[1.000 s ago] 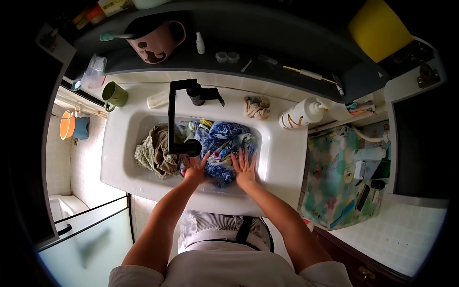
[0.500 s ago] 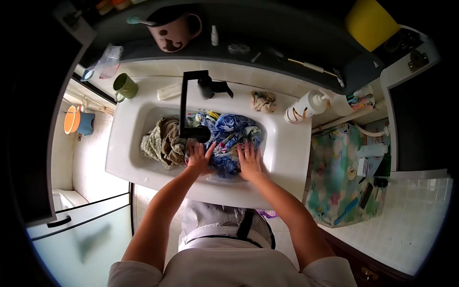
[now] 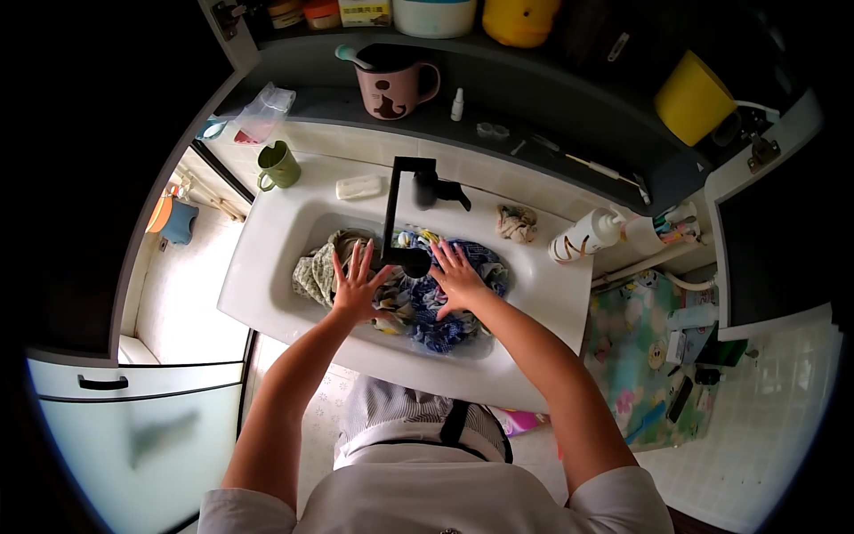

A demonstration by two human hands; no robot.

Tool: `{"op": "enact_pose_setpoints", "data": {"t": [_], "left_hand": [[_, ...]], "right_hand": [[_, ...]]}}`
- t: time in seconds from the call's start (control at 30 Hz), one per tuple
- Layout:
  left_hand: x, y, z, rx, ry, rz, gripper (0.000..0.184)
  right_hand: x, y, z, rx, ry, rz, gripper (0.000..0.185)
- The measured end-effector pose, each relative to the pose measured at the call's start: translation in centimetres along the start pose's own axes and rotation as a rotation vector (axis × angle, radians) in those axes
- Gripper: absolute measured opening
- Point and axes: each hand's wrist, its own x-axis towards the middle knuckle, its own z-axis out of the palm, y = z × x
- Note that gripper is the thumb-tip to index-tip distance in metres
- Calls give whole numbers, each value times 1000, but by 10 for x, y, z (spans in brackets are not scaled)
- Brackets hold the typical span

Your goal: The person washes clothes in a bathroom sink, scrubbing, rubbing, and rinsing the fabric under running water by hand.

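Wet clothes fill the basin of a white sink [image 3: 258,298]. On the left side lies an olive patterned cloth [image 3: 313,274]; to the right is a blue and white patterned garment [image 3: 445,333]. My left hand [image 3: 358,289] is spread open over the middle-left of the clothes. My right hand [image 3: 456,278] has its fingers apart above the blue garment. Neither hand grips anything; whether the palms touch the cloth I cannot tell. Between the hands hangs the spout of a black faucet [image 3: 405,258], covering part of the laundry.
On the sink's back rim stand a green mug [image 3: 278,167], a bar of soap [image 3: 358,187], a crumpled cloth [image 3: 516,223] and a white pump bottle [image 3: 584,237]. A dark shelf above holds a pink mug [image 3: 389,93] and a yellow container [image 3: 694,100].
Both hands have moved farther into the sink, with fingers more widely spread. The camera view has shifted, so more of the upper shelf shows.
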Motion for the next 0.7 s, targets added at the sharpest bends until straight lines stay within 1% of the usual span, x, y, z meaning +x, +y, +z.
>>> {"op": "enact_pose_setpoints", "data": {"t": [0.07,0.1,0.13,0.17,0.27,0.33,0.4,0.43,0.47,0.53,0.6,0.63,0.67,0.7], "left_hand": [[14,-8,-20,43,-130,20,110],[21,-13,-15,46,-127,42,110],[28,-14,-16,104,-197,42,112],[34,-16,-7,100,-179,60,116],[46,-18,5,34,-165,115,127],[56,-16,8,13,-183,129,137],[71,-15,16,67,-295,133,138],[77,-14,20,79,-338,136,140],[84,-14,24,84,-368,148,141],[96,-13,52,101,-378,129,135],[99,-19,131,59,67,157,124],[97,-16,92,22,-111,148,121],[96,-15,72,-14,-289,139,119],[96,-17,82,-18,-275,148,118]], "right_hand": [[14,5,1,-30,-39,-70,113],[19,8,4,-40,-47,-89,104],[24,12,7,-50,-55,-108,97],[26,17,16,-35,21,-150,91],[27,16,12,-112,-34,-159,92],[29,15,16,-142,-57,-154,100],[31,14,21,-184,-76,-138,111],[35,14,21,-108,-183,-114,133],[36,18,26,-25,-172,-120,139],[39,23,38,144,-153,-136,155],[41,27,46,210,-149,-141,154],[41,28,47,245,-143,-145,153],[42,28,49,281,-135,-149,152],[43,29,54,304,-103,-163,151]]}}
